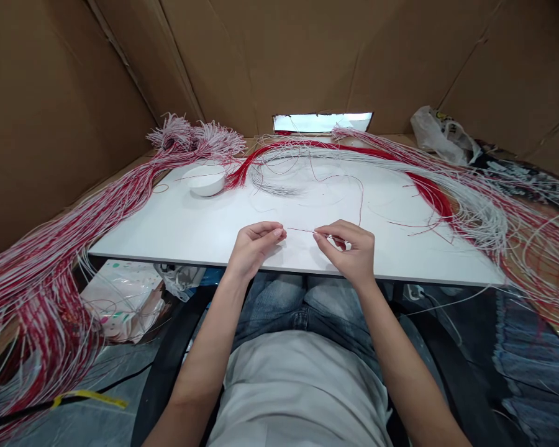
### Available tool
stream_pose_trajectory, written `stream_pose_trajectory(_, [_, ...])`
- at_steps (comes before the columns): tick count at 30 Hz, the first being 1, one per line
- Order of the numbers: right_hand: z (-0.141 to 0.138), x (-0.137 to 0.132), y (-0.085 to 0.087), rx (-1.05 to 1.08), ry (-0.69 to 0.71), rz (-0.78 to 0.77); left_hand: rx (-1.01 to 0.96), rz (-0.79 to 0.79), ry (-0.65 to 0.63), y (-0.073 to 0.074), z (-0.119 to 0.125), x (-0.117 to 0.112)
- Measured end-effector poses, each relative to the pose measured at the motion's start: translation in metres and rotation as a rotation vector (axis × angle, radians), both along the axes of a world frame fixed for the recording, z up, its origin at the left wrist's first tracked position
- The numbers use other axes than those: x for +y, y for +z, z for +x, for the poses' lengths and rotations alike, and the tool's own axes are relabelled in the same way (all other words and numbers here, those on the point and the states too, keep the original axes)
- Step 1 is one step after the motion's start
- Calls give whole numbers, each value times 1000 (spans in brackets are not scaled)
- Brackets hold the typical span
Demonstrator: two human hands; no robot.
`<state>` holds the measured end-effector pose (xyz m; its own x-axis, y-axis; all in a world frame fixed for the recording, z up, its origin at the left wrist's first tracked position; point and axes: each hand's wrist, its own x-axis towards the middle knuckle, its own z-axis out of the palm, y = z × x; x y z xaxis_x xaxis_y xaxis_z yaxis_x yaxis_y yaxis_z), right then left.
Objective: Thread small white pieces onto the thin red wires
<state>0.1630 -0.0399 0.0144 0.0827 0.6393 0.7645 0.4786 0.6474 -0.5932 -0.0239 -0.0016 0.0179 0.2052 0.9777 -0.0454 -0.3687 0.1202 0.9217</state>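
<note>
Between the fingertips of my right hand [351, 248] a thin red wire [300, 230] is pinched. Its short end points left across the gap, and a longer length [362, 198] rises behind the hand and curves away over the white table [177, 230]. My left hand [258, 245] is closed in a pinch just left of that wire end; whatever lies in its fingertips is too small to make out. Both hands are over the table's front edge. A white bowl [205, 181] stands behind and left of them, beside a bundle of red wires [240, 174].
Long red and white wire bundles hang over the left side [93, 192] and spread across the right [484, 205]. Cardboard walls [284, 56] enclose the table, with a slot [323, 122] at the back. A plastic bag [440, 133] lies at the back right.
</note>
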Motion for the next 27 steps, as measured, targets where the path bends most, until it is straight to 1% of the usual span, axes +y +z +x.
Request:
stream_pose_trajectory(5, [-1, 0, 1, -37, 41, 28, -27, -12, -18, 0, 0, -1])
stream_pose_trajectory(14, [-1, 0, -1, -57, 52, 32, -22, 5, -43, 0, 0, -2])
stream_pose_trajectory(27, [-1, 0, -1, -43, 50, 38, -9, 20, -46, 0, 0, -4])
